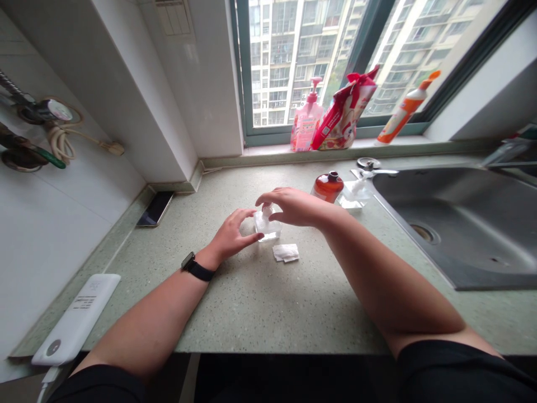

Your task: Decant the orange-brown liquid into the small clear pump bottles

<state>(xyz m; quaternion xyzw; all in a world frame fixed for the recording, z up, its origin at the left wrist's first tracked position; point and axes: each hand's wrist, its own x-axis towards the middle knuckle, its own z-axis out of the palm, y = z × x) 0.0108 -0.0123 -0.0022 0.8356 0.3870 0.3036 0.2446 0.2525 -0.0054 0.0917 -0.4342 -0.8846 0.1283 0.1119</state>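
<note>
A small clear square bottle [267, 230] stands upright on the counter in the middle. My left hand [233, 235] is curved around its left side, with the thumb at the front and the fingertips at the edge. From above, my right hand [291, 205] reaches over the bottle, thumb and fingers closed about its neck and partly hiding the top. A folded white tissue [286, 253] lies just in front of the bottle. Behind my right wrist is an amber bottle [328, 188] without a cap. Beside that sits a clear pump dispenser [356, 193].
To the right is a steel sink [455, 284]. A phone [155, 209] and a white power bank [78, 316] with a cable lie at the left. Along the windowsill stand a pink pump bottle [307, 126], a red bag [346, 115] and an orange-white bottle [403, 116].
</note>
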